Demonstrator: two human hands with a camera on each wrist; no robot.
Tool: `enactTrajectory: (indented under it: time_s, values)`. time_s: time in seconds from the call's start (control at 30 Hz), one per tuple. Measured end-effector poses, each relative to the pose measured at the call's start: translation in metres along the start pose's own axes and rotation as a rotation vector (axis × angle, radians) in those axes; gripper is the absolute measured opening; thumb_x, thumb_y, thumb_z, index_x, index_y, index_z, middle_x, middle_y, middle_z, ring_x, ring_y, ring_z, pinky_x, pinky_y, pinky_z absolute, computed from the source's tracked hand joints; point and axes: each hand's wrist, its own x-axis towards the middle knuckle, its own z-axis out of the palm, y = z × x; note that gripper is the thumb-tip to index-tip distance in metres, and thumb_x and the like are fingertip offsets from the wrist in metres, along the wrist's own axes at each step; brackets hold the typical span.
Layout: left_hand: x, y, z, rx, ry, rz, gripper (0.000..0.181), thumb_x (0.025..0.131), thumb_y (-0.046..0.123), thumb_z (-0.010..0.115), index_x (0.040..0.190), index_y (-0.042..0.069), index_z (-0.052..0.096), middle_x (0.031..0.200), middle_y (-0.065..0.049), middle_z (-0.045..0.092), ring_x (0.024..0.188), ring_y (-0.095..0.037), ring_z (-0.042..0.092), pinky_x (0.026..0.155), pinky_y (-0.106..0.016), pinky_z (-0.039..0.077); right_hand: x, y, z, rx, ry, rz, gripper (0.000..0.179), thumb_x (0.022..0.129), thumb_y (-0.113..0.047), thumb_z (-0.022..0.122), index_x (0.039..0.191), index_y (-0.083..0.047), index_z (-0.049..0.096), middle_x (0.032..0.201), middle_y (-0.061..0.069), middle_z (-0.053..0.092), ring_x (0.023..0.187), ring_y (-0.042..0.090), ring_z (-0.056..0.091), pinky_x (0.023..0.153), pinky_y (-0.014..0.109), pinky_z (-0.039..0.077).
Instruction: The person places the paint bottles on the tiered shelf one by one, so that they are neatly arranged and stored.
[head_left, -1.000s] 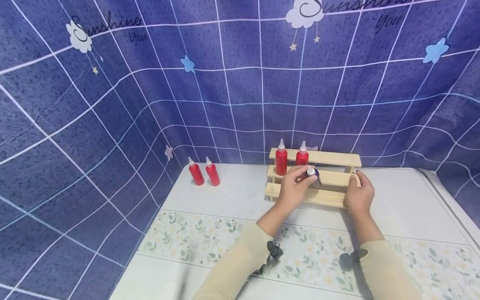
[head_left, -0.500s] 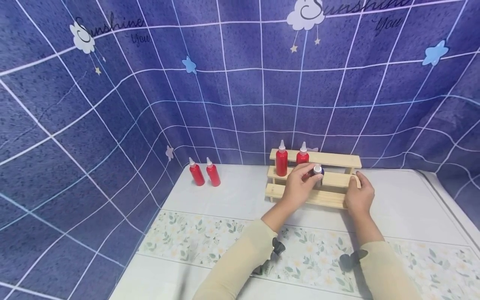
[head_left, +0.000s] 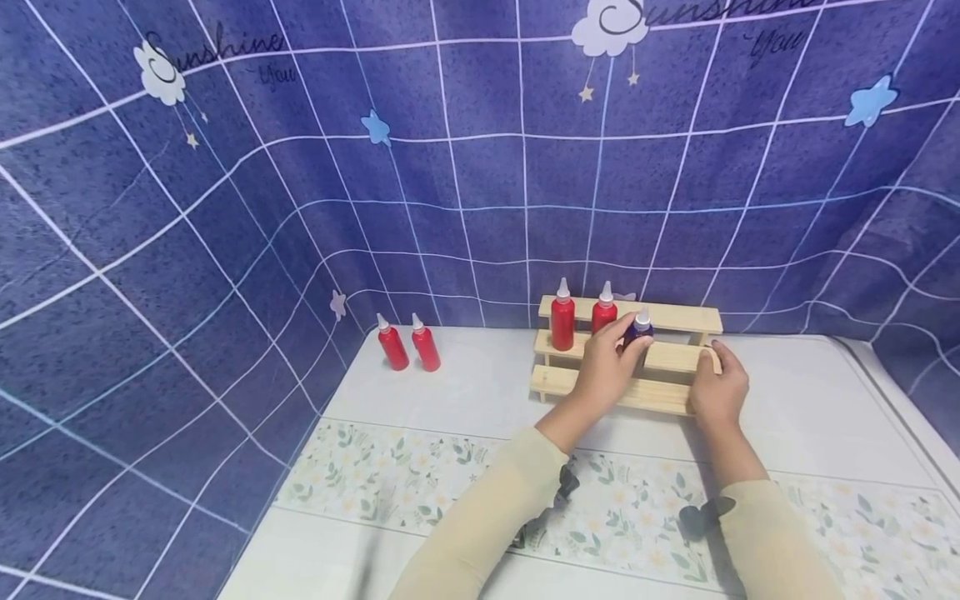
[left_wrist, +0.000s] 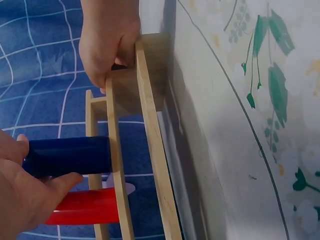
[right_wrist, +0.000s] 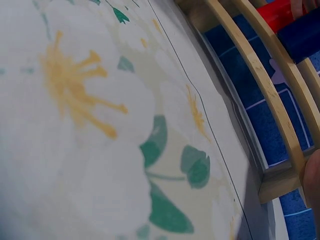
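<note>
My left hand (head_left: 604, 367) pinches a dark blue squeeze bottle (head_left: 641, 327) with a pale pointed cap between thumb and fingers. The bottle is upright at the middle tier of a three-tier wooden rack (head_left: 682, 358); in the left wrist view the base of the blue bottle (left_wrist: 75, 156) meets a plank. Just left of it stands a red squeeze bottle (head_left: 603, 313), partly hidden by the left hand. Another red bottle (head_left: 562, 323) stands further left on the same tier. With thumb and fingers, my right hand (head_left: 722, 392) grips the rack's right end.
Two more red bottles (head_left: 409, 348) stand on the white table (head_left: 465, 383) to the left of the rack. A blue gridded curtain (head_left: 480, 183) hangs close behind the rack and along the left side. A floral strip (head_left: 435, 462) crosses the table in front.
The left hand has moved right and slightly away from me with the blue bottle, which went from tilted towards me to upright. The right hand has kept its place on the rack.
</note>
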Motion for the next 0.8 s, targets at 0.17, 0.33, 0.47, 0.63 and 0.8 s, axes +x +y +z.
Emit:
enactTrajectory:
  time_s: [0.17, 0.33, 0.47, 0.63, 0.8]
  values:
    - [0.003, -0.007, 0.005, 0.053, 0.010, -0.021, 0.054, 0.098, 0.019, 0.075, 0.149, 0.019, 0.060, 0.141, -0.010, 0.071, 0.124, -0.012, 0.069, 0.087, -0.011, 0.059, 0.001, 0.000, 0.000, -0.004, 0.000, -0.007, 0.053, 0.113, -0.029, 0.040, 0.163, -0.010, 0.039, 0.170, 0.012, 0.039, 0.160, 0.028, 0.037, 0.131, 0.041, 0.034]
    - [0.003, -0.012, 0.012, 0.093, 0.019, -0.021, 0.059, 0.098, 0.019, 0.075, 0.153, 0.024, 0.056, 0.140, -0.010, 0.072, 0.116, -0.010, 0.070, 0.087, -0.013, 0.059, 0.001, 0.000, -0.001, -0.006, 0.000, -0.006, 0.053, 0.113, -0.029, 0.040, 0.163, -0.010, 0.039, 0.170, 0.012, 0.039, 0.159, 0.028, 0.037, 0.131, 0.041, 0.034]
    - [0.004, -0.013, 0.016, 0.136, 0.019, -0.029, 0.062, 0.098, 0.021, 0.074, 0.156, 0.028, 0.052, 0.142, -0.008, 0.071, 0.117, -0.013, 0.071, 0.092, -0.020, 0.061, 0.002, 0.000, -0.001, -0.002, 0.001, -0.009, 0.053, 0.113, -0.029, 0.040, 0.162, -0.010, 0.039, 0.170, 0.012, 0.039, 0.160, 0.028, 0.037, 0.131, 0.042, 0.034]
    - [0.003, -0.014, 0.021, 0.178, 0.017, -0.035, 0.065, 0.099, 0.021, 0.074, 0.158, 0.028, 0.048, 0.143, -0.005, 0.071, 0.125, -0.018, 0.071, 0.108, -0.035, 0.057, 0.002, 0.001, 0.000, 0.012, 0.018, -0.020, 0.052, 0.112, -0.027, 0.043, 0.161, -0.009, 0.042, 0.168, 0.014, 0.042, 0.159, 0.029, 0.038, 0.131, 0.042, 0.033]
    - [0.001, -0.015, 0.025, 0.182, 0.004, -0.035, 0.068, 0.100, 0.018, 0.072, 0.161, 0.026, 0.042, 0.144, -0.008, 0.070, 0.128, -0.020, 0.070, 0.109, -0.035, 0.058, 0.002, 0.002, 0.001, 0.019, 0.029, -0.028, 0.051, 0.112, -0.026, 0.044, 0.160, -0.008, 0.044, 0.167, 0.017, 0.044, 0.158, 0.032, 0.039, 0.131, 0.044, 0.033]
